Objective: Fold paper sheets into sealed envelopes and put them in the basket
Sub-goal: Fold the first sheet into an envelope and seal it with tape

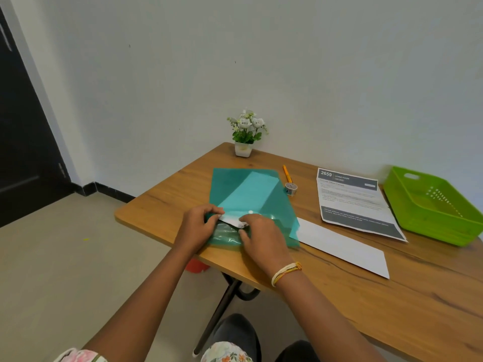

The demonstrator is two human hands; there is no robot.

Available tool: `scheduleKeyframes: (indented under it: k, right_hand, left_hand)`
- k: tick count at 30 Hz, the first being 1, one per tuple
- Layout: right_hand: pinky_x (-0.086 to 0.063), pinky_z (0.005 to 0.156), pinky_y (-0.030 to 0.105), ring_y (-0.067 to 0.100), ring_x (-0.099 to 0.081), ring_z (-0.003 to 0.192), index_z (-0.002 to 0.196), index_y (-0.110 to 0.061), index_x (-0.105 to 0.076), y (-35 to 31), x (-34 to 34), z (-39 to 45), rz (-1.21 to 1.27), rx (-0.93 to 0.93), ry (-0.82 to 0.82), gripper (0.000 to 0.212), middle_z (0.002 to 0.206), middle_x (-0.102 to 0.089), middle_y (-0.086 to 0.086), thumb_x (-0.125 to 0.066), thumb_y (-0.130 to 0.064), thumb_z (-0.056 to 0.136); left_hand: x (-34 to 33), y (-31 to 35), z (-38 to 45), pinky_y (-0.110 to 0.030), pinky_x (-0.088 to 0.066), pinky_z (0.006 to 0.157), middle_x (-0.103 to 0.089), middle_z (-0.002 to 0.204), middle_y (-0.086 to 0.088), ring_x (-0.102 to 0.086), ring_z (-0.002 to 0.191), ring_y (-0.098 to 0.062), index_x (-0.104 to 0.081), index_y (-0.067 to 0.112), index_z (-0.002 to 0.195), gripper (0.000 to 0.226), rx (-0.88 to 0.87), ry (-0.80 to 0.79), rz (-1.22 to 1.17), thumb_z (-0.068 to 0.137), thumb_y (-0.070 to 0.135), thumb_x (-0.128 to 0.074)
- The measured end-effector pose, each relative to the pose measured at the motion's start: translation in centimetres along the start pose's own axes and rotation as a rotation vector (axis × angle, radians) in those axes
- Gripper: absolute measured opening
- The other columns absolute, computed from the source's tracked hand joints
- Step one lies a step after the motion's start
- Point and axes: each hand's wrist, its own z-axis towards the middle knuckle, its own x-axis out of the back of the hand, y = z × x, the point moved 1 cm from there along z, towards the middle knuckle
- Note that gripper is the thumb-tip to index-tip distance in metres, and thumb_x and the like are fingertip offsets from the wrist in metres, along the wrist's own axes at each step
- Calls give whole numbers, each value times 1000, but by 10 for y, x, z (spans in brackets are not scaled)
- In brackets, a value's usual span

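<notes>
A translucent teal plastic folder [251, 194] with a white snap button lies on the wooden table [392, 296], with a pale sheet showing through it. My left hand [198, 226] pinches the folder's near left edge at its opening. My right hand [264, 239] grips the white edge of a paper sheet [232, 220] that sticks out of that opening. A folded white paper [345, 246] lies flat to the right of the folder. The green plastic basket [433, 207] stands at the table's far right, and I see nothing inside it.
A printed sheet headed 2659 [358, 202] lies between the folder and the basket. A tape roll [291, 188] and an orange pen [287, 173] sit behind the folder. A small potted plant [245, 134] stands at the back corner. The table's left edge is close to my left hand.
</notes>
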Motion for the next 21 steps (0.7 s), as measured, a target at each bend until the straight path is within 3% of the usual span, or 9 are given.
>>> scheduleKeyframes:
  k: [5,9,13,18,21]
  right_hand:
    - [-49,83,36,24,-60,102,112,-16,-65,-8,-10,9,-74,58,-14,24,111,-66,3,-58,-28,92]
    - [-49,74,35,23,-56,96,103,-13,-64,-6,-17,11,-181,82,30,18,103,-57,3,-49,-21,95]
    - [-49,75,37,25,-59,101,106,-14,-62,0,-23,10,-221,91,25,21,106,-63,4,-43,-14,97]
    - [-50,73,36,25,-63,91,103,-17,-67,8,-21,7,-208,75,44,22,98,-67,4,-47,-15,95]
    - [-50,71,32,20,-61,84,91,-16,-69,15,-17,4,-30,-10,107,12,91,-68,1,-57,-17,91]
  left_hand:
    - [0,-1,-3,-14,-48,81,-72,99,7,-65,95,-4,-73,15,95,15,-57,30,45,88,6,-62]
    - [0,0,-4,-27,-53,78,-71,91,10,-64,87,-1,-72,15,95,14,-72,47,64,90,9,-61]
    - [1,1,-3,-29,-54,78,-71,91,11,-64,88,0,-71,16,95,12,-88,37,68,90,10,-62]
    - [0,-1,-4,-30,-55,77,-71,90,11,-64,87,1,-71,17,94,10,-86,27,88,88,13,-64]
    - [1,-4,-3,-33,-55,76,-70,91,11,-63,87,-1,-71,18,95,11,-72,21,107,88,13,-64]
